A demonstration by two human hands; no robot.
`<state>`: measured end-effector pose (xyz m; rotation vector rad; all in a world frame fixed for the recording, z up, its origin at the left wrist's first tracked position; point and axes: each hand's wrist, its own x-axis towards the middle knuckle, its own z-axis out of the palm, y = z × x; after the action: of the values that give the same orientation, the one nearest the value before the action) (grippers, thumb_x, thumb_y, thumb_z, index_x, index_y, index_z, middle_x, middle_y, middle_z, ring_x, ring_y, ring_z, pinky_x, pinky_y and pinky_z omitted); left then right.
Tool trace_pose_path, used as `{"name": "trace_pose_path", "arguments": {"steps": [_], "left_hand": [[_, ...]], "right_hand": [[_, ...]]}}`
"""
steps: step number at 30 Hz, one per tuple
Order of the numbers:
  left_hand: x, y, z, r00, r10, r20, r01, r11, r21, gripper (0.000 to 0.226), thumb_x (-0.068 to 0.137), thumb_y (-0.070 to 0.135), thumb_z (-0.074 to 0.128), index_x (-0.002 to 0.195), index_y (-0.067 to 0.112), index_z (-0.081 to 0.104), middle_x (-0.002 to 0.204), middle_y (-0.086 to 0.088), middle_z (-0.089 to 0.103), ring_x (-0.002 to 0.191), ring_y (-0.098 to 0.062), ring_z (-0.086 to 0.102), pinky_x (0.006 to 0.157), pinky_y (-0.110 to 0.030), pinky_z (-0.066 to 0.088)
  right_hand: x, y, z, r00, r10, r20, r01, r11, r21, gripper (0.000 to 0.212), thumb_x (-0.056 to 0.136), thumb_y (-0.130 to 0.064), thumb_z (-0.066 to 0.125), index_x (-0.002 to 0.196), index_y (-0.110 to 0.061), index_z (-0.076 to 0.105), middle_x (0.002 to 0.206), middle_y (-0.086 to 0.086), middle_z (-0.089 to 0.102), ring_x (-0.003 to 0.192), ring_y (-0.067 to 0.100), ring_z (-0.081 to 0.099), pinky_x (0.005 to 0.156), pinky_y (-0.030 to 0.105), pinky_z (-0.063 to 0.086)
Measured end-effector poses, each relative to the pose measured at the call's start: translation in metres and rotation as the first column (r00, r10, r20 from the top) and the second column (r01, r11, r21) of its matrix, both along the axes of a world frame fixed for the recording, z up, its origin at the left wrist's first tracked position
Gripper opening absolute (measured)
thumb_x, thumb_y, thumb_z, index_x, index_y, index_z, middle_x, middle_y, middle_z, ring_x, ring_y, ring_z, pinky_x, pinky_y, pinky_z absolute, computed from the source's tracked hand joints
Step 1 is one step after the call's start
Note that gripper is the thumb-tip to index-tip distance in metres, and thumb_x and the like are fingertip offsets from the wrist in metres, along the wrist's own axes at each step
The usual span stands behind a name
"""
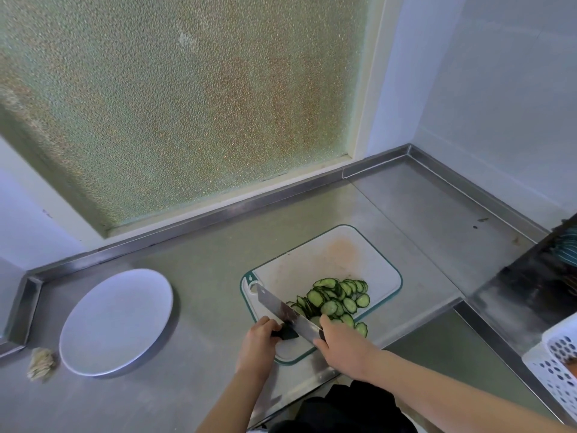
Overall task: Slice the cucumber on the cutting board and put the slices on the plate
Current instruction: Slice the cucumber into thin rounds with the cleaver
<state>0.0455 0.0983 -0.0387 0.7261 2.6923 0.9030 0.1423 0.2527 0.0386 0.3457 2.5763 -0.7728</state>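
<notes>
stainless steel counter (203,276) w/ a frosted window (187,104) behind it. white cutting board (327,257) w/ green rim sits centre-right. cucumber slices (337,298) lie in an overlapping heap on the board's near-right part, and one slice (361,328) lies just past that edge on the counter. knife (281,304), a broad cleaver, lies tilted across the board's near-left side, blade touching the heap. left hand (259,345) grips the black handle, fingers wrapped round it. right hand (346,348) is at the blade's right end, thumb on top by the slices; fingers hidden, can't tell if they clamp the blade. white plate (115,323) sits well apart to the left. pale scrubber (40,367) is near-left of the plate, white perforated basket (559,360) at far right.
</notes>
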Motion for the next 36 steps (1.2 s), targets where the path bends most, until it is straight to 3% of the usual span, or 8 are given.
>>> {"name": "trace_pose_path", "arguments": {"steps": [2, 6, 11, 18, 24, 29, 33, 36], "left_hand": [[0.000, 0.001, 0.000, 1.000, -0.005, 0.016, 0.005, 1.000, -0.002, 0.016, 0.064, -0.011, 0.061, 0.076, -0.002, 0.064, 0.075, -0.010, 0.055, 0.074, -0.029, 0.057, 0.063, -0.032, 0.039], [0.001, 0.001, 0.001, 1.000, -0.016, 0.017, 0.017, 1.000, -0.016, 0.014, 0.060, -0.013, 0.060, 0.068, -0.001, 0.060, 0.070, 0.000, 0.046, 0.068, -0.032, 0.057, 0.058, -0.036, 0.041], [0.000, 0.002, -0.001, 1.000, -0.022, 0.005, 0.022, 1.000, -0.009, 0.014, 0.061, -0.013, 0.061, 0.068, -0.001, 0.060, 0.069, 0.000, 0.045, 0.067, -0.031, 0.056, 0.057, -0.034, 0.038], [0.001, 0.001, -0.003, 1.000, -0.022, -0.008, 0.022, 0.999, 0.029, 0.017, 0.056, -0.013, 0.061, 0.065, 0.001, 0.058, 0.067, -0.001, 0.044, 0.061, -0.018, 0.044, 0.055, -0.028, 0.032], [0.000, 0.001, 0.001, 1.000, -0.008, 0.013, 0.007, 0.999, 0.043, 0.017, 0.058, -0.015, 0.059, 0.067, 0.000, 0.059, 0.062, 0.014, 0.036, 0.064, -0.017, 0.043, 0.055, -0.019, 0.024], [0.000, 0.002, 0.000, 1.000, 0.007, 0.026, -0.008, 0.999, 0.051, 0.018, 0.060, -0.014, 0.059, 0.072, -0.001, 0.062, 0.072, 0.000, 0.048, 0.066, -0.016, 0.045, 0.056, -0.018, 0.025], [-0.002, 0.002, 0.000, 0.999, 0.001, 0.043, -0.003, 0.999, 0.046, 0.019, 0.057, -0.015, 0.059, 0.070, -0.001, 0.061, 0.070, 0.000, 0.047, 0.065, -0.017, 0.045, 0.056, -0.018, 0.025], [-0.003, 0.003, 0.000, 0.999, 0.001, 0.053, -0.003, 0.999, 0.036, 0.019, 0.056, -0.015, 0.059, 0.069, -0.001, 0.061, 0.069, 0.000, 0.046, 0.065, -0.016, 0.045, 0.056, -0.019, 0.026]], "right_hand": [[-0.001, -0.003, -0.001, 1.000, 0.015, 0.015, -0.015, 1.000, 0.016, 0.024, 0.099, -0.026, 0.036, 0.114, -0.008, 0.038, 0.105, 0.017, 0.060, 0.090, 0.033, 0.058, 0.063, 0.034, 0.037], [-0.006, -0.011, 0.000, 1.000, 0.013, 0.025, -0.013, 1.000, -0.015, 0.013, 0.099, -0.025, 0.036, 0.100, -0.013, 0.032, 0.083, 0.008, 0.051, 0.074, 0.024, 0.048, 0.050, 0.031, 0.030], [-0.016, -0.013, 0.004, 0.999, -0.023, 0.033, 0.025, 0.998, -0.052, 0.014, 0.099, -0.025, 0.038, 0.099, -0.012, 0.032, 0.097, 0.018, 0.054, 0.078, 0.025, 0.048, 0.052, 0.032, 0.030], [-0.026, -0.024, -0.003, 0.996, -0.035, 0.081, 0.036, 0.999, -0.017, 0.039, 0.100, -0.022, 0.036, 0.132, 0.000, 0.030, 0.123, 0.023, 0.053, 0.107, 0.036, 0.056, 0.069, 0.030, 0.034], [-0.011, -0.009, -0.007, 0.994, -0.026, 0.105, 0.031, 0.998, -0.050, 0.030, 0.098, -0.021, 0.039, 0.120, -0.001, 0.037, 0.114, 0.023, 0.058, 0.097, 0.035, 0.060, 0.066, 0.032, 0.037], [0.006, 0.000, -0.005, 0.994, -0.019, 0.104, 0.028, 0.996, -0.084, 0.016, 0.099, -0.024, 0.040, 0.101, -0.009, 0.036, 0.099, 0.017, 0.058, 0.082, 0.024, 0.053, 0.057, 0.032, 0.035], [0.002, -0.004, -0.012, 0.995, -0.011, 0.099, 0.017, 0.998, -0.058, 0.026, 0.099, -0.024, 0.036, 0.116, -0.004, 0.038, 0.111, 0.022, 0.060, 0.090, 0.030, 0.058, 0.065, 0.029, 0.034], [-0.001, -0.008, -0.018, 0.996, -0.015, 0.092, 0.020, 0.998, -0.054, 0.027, 0.100, -0.024, 0.036, 0.118, -0.003, 0.038, 0.112, 0.023, 0.059, 0.084, 0.028, 0.055, 0.059, 0.030, 0.031]]}}
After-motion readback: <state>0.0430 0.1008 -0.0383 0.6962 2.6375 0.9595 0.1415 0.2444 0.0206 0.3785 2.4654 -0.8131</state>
